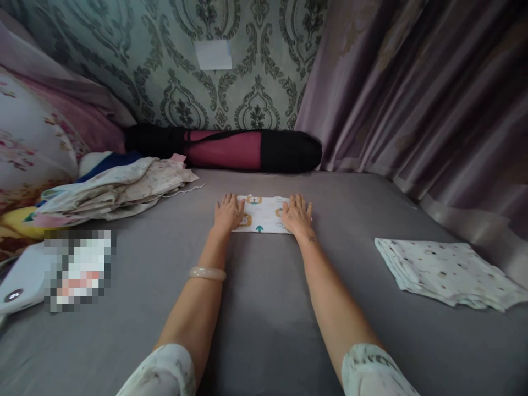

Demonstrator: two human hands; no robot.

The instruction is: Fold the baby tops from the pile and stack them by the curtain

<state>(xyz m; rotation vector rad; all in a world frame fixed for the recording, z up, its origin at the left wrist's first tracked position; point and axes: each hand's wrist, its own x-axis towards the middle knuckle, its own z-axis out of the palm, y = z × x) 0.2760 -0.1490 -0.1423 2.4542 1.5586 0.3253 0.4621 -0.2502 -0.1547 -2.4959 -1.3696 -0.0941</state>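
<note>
A small white folded cloth [262, 213] with orange animal prints and a green arrow lies flat on the grey bed sheet [264, 286]. My left hand [229, 212] rests palm down on its left end, fingers stretched forward. On the right end lies my right hand [297, 213], also palm down with the fingers spread. Neither hand grips anything; both press flat on the fabric. The cloth's two ends are partly hidden under the hands. A pale bangle [207, 273] circles my left forearm.
Rumpled clothes [119, 184] are piled at the left, near a white device [28, 278] and a pixelated item [84, 269]. A folded spotted cloth [449, 269] lies at the right. Along the wall stretches a black and red long bag [225, 149]. Purple curtains [355, 82] hang at the right.
</note>
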